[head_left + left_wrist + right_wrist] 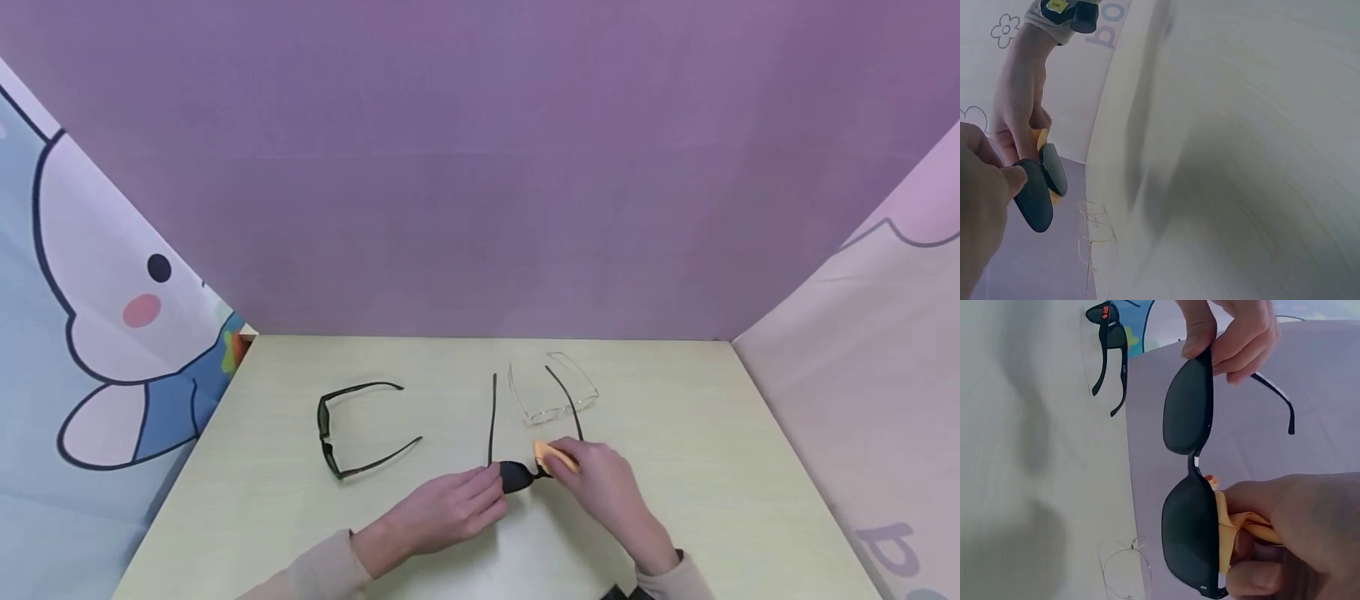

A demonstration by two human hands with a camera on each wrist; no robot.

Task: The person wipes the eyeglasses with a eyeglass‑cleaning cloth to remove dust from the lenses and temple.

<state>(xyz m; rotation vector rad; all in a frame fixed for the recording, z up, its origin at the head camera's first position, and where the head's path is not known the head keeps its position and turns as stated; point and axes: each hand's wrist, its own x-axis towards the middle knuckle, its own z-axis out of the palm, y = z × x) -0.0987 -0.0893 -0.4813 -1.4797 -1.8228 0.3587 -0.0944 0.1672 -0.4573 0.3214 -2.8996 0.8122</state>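
Observation:
Black sunglasses (516, 477) with dark lenses are held above the table, temples pointing away from me. My left hand (442, 512) pinches them at the left outer corner, thumb on the lens edge in the right wrist view. In my right hand (606, 492) is a folded orange cloth (549, 455), gripped between thumb and fingers. This cloth lies against the inner side of the right lens (1189, 531), as the right wrist view shows. From the head view, the right hand hides most of that lens.
A second pair of dark sunglasses (327, 446) lies unfolded at left on the pale table (247, 517). Thin wire-framed glasses (551, 413) rest behind the held pair, partly overlapped by its right temple. A purple backdrop (480, 208) and printed side cloths enclose the table.

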